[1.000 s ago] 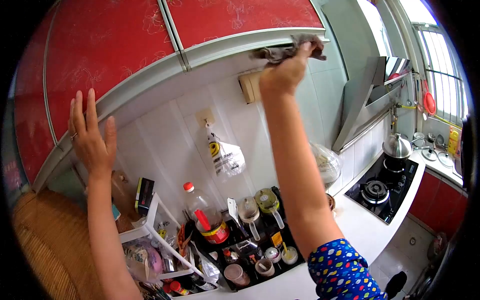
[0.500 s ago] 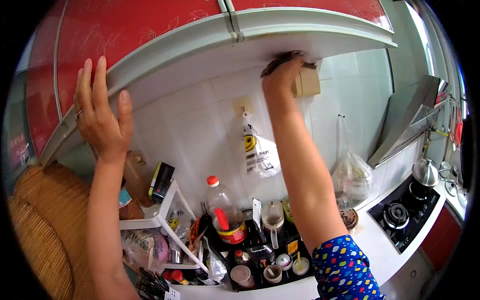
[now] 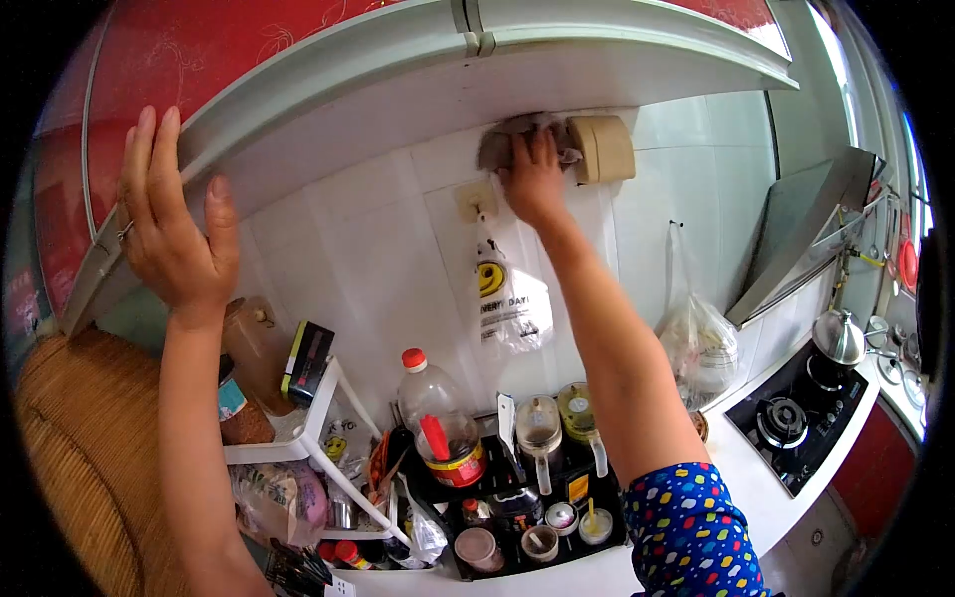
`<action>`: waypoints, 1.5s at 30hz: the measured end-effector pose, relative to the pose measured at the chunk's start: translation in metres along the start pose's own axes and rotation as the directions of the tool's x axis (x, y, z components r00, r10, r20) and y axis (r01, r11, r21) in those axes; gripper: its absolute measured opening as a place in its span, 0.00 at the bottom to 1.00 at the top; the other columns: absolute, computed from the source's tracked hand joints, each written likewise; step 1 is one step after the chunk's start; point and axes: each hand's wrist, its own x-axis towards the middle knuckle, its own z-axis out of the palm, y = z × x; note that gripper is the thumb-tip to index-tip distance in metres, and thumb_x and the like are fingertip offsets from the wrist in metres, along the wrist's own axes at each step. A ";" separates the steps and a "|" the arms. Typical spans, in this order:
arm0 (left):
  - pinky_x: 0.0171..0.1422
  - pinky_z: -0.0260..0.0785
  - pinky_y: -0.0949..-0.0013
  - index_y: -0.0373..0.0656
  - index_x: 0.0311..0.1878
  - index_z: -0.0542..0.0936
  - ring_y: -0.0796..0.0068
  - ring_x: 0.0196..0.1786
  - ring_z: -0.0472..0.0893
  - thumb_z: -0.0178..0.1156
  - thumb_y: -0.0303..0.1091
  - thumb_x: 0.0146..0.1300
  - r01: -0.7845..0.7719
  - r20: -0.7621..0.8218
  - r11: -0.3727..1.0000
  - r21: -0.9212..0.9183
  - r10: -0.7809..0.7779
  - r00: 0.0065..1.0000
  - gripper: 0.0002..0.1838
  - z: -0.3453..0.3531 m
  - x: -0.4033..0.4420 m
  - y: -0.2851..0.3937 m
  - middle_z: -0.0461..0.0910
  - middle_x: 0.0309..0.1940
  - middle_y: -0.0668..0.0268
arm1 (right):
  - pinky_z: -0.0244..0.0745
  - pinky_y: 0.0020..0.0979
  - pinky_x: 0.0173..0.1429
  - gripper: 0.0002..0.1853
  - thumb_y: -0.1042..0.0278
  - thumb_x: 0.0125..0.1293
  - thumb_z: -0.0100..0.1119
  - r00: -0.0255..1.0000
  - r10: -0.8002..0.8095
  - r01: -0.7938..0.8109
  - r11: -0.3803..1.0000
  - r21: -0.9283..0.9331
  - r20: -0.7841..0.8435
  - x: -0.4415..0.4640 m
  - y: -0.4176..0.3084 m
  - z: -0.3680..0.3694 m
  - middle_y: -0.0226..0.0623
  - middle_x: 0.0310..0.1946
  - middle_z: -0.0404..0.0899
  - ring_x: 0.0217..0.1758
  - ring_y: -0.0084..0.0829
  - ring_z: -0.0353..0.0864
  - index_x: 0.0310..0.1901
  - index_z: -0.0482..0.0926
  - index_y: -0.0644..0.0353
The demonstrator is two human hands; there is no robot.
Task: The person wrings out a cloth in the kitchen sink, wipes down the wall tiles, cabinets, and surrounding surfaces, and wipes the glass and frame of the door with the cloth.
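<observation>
My right hand (image 3: 537, 179) presses a grey-brown cloth (image 3: 509, 141) flat on the white tiled wall (image 3: 368, 224), just under the cabinet and left of a beige box (image 3: 603, 149). Its fingers lie spread over the cloth. My left hand (image 3: 179, 224) is raised with its fingers stretched out, against or close to the lower edge of the red wall cabinet (image 3: 214, 45); whether it touches cannot be told. Nothing is in it. Below the cloth, a printed plastic bag (image 3: 512, 303) hangs from a wall hook.
Jars and a red-capped bottle (image 3: 433, 398) stand on the counter beside a white rack (image 3: 316, 423). A second bag (image 3: 699, 348) hangs to the right. Farther right are a black gas stove (image 3: 796, 418), a metal pot (image 3: 839, 336) and a range hood (image 3: 806, 234). A woven item (image 3: 95, 448) is at left.
My right hand has moved the cloth from the cabinet's front edge, along its underside, to the wall. The view has shifted, and my left hand stays raised by the cabinet.
</observation>
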 end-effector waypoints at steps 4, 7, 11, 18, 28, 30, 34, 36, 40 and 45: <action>0.72 0.59 0.54 0.43 0.69 0.65 0.56 0.70 0.65 0.43 0.44 0.74 0.004 -0.010 1.000 -0.020 -0.004 1.000 0.25 0.000 -0.002 -0.002 0.66 0.67 0.56 | 0.56 0.46 0.74 0.33 0.64 0.61 0.57 0.993 0.093 -0.098 0.992 0.079 0.066 -0.013 0.012 -0.022 0.57 0.70 0.54 0.75 0.54 0.49 0.68 0.62 0.56; 0.72 0.58 0.54 0.43 0.69 0.66 0.56 0.70 0.65 0.43 0.43 0.74 0.013 -0.003 1.000 -0.022 -0.013 1.000 0.25 -0.002 -0.001 0.000 0.66 0.67 0.57 | 0.59 0.45 0.72 0.29 0.77 0.58 0.53 0.990 -0.082 0.066 0.988 0.140 0.117 -0.058 0.029 -0.028 0.53 0.68 0.58 0.73 0.54 0.54 0.65 0.68 0.57; 0.72 0.59 0.55 0.45 0.69 0.65 0.57 0.70 0.65 0.45 0.43 0.73 0.036 -0.031 0.999 -0.035 -0.037 0.999 0.25 0.001 -0.001 0.002 0.66 0.68 0.59 | 0.60 0.43 0.72 0.28 0.79 0.55 0.53 0.932 -0.267 0.233 0.959 0.160 0.245 -0.121 0.052 -0.060 0.50 0.67 0.60 0.73 0.53 0.55 0.61 0.73 0.57; 0.69 0.63 0.55 0.50 0.68 0.68 0.57 0.68 0.68 0.51 0.42 0.65 0.041 -0.043 0.999 -0.014 -0.041 0.998 0.27 0.004 -0.005 -0.004 0.68 0.66 0.61 | 0.60 0.40 0.73 0.29 0.83 0.54 0.50 0.962 -0.179 0.149 0.977 0.152 0.206 -0.083 0.035 -0.038 0.46 0.68 0.61 0.75 0.48 0.54 0.61 0.73 0.54; 0.68 0.65 0.57 0.50 0.67 0.69 0.57 0.68 0.68 0.47 0.41 0.66 0.021 -0.010 0.998 -0.053 -0.021 1.000 0.26 -0.010 -0.001 -0.014 0.69 0.66 0.61 | 0.55 0.37 0.76 0.28 0.80 0.61 0.45 0.845 -0.455 0.346 0.866 0.361 0.280 -0.032 -0.157 -0.002 0.38 0.73 0.56 0.76 0.39 0.53 0.64 0.71 0.49; 0.66 0.66 0.58 0.48 0.64 0.74 0.57 0.67 0.70 0.46 0.42 0.67 -0.034 0.106 0.989 -0.147 0.050 0.993 0.24 -0.028 0.010 -0.022 0.74 0.63 0.62 | 0.54 0.37 0.76 0.30 0.80 0.60 0.45 0.789 -0.532 0.401 0.825 0.399 0.307 -0.033 -0.174 0.000 0.37 0.72 0.57 0.76 0.38 0.53 0.65 0.70 0.48; 0.62 0.67 0.56 0.40 0.54 0.79 0.53 0.56 0.76 0.48 0.35 0.65 0.032 0.087 0.919 -0.393 0.002 0.996 0.18 -0.042 0.018 -0.068 0.79 0.53 0.54 | 0.55 0.40 0.76 0.32 0.80 0.58 0.49 0.929 -0.328 0.296 0.937 0.188 0.171 -0.032 -0.161 0.013 0.39 0.71 0.59 0.73 0.45 0.56 0.66 0.68 0.49; 0.60 0.67 0.55 0.37 0.51 0.80 0.51 0.53 0.78 0.47 0.35 0.66 0.085 0.046 0.875 -0.477 -0.072 0.996 0.18 -0.042 0.013 -0.097 0.80 0.50 0.50 | 0.58 0.43 0.73 0.34 0.80 0.54 0.53 0.961 -0.263 0.251 0.958 0.137 0.084 -0.033 -0.166 0.017 0.39 0.69 0.60 0.72 0.46 0.56 0.66 0.68 0.48; 0.64 0.64 0.56 0.40 0.56 0.78 0.50 0.60 0.73 0.47 0.39 0.68 0.067 0.030 0.990 -0.127 -0.064 0.998 0.20 -0.050 -0.016 -0.152 0.76 0.56 0.51 | 0.57 0.44 0.74 0.34 0.80 0.55 0.52 0.970 -0.241 0.232 0.961 0.151 0.041 -0.034 -0.192 0.029 0.39 0.70 0.59 0.72 0.45 0.56 0.67 0.67 0.50; 0.70 0.56 0.53 0.43 0.63 0.72 0.50 0.67 0.65 0.48 0.45 0.69 0.167 0.207 0.976 -0.138 -0.137 0.969 0.24 -0.047 -0.032 -0.160 0.68 0.64 0.51 | 0.59 0.43 0.73 0.32 0.81 0.56 0.51 0.889 -0.438 0.411 0.892 0.186 0.134 -0.022 -0.258 0.043 0.37 0.70 0.59 0.73 0.43 0.56 0.66 0.68 0.50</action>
